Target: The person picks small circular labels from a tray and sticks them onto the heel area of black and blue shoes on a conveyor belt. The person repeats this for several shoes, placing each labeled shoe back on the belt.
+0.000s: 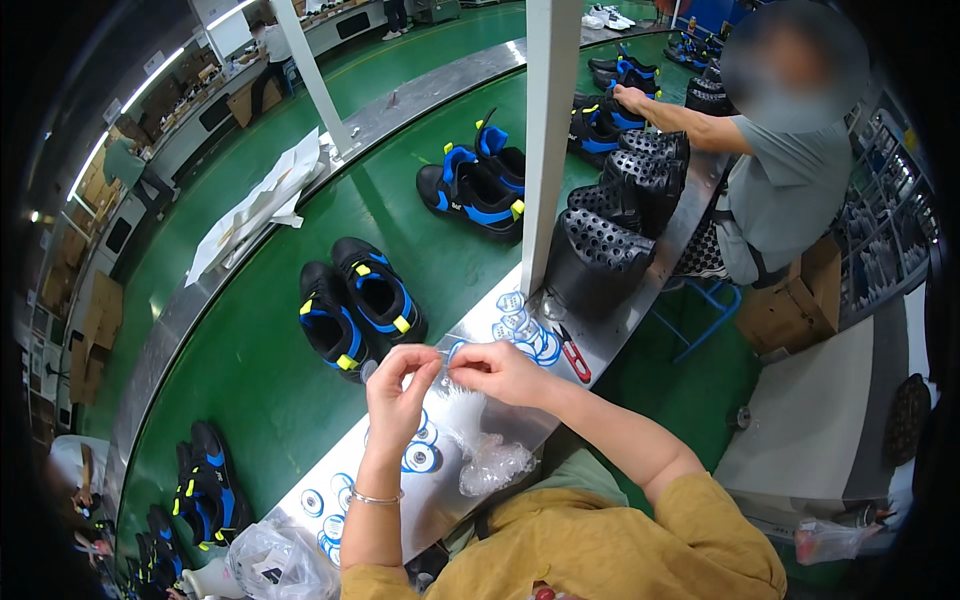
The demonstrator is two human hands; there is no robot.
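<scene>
My left hand (405,385) and my right hand (505,372) meet over the metal bench edge, each closed in a pinch. At the right fingertips shows part of a round white tag with a blue rim (457,350). What the left fingers pinch is too small to make out. Below the hands lies a bundle of fine white plastic strands (462,412), beside a crumpled clear plastic bag (497,466). More round tags (422,456) lie under my left wrist, and others (518,325) are heaped past my right hand. Red-handled thread snips (573,354) rest next to that heap.
On the green conveyor (260,400) stand pairs of black-and-blue shoes (375,290). A white post (548,150) rises at the bench, near black perforated shoe forms (605,245). To the right, a co-worker (790,180) reaches toward shoes. A clear bag (283,562) lies front left.
</scene>
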